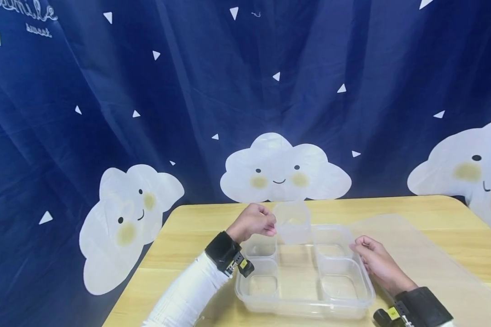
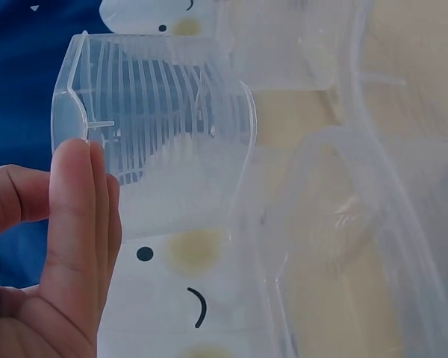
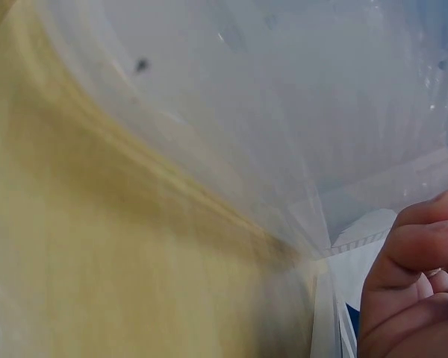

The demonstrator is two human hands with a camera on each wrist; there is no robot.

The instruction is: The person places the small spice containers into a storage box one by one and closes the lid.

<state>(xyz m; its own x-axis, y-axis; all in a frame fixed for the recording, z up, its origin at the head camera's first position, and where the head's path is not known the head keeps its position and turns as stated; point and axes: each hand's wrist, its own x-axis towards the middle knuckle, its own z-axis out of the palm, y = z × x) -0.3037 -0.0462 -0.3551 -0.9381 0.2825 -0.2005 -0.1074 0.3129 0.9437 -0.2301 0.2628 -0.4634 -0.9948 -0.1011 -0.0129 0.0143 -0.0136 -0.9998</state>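
A large clear plastic box [image 1: 304, 308] stands on the table, with several small clear containers [image 1: 340, 274] in its left and right corners. Between those two sides, the middle of the box shows its bare bottom. My left hand [image 1: 255, 221] pinches the rim of another small clear container [image 1: 293, 223], raised at the back of the box. In the left wrist view this container [image 2: 164, 97] appears tilted, with ribbed lines on it. At the box's right side, my right hand [image 1: 377, 262] pinches the rim with thumb and curled fingers; the exact contact is partly hidden.
A pale translucent sheet [image 1: 429, 268] lies on the wooden table [image 1: 204, 227] to the right of the box. Behind the table hangs a dark blue curtain [image 1: 212, 91] with white clouds and triangles. Both wrists carry black straps with small cameras.
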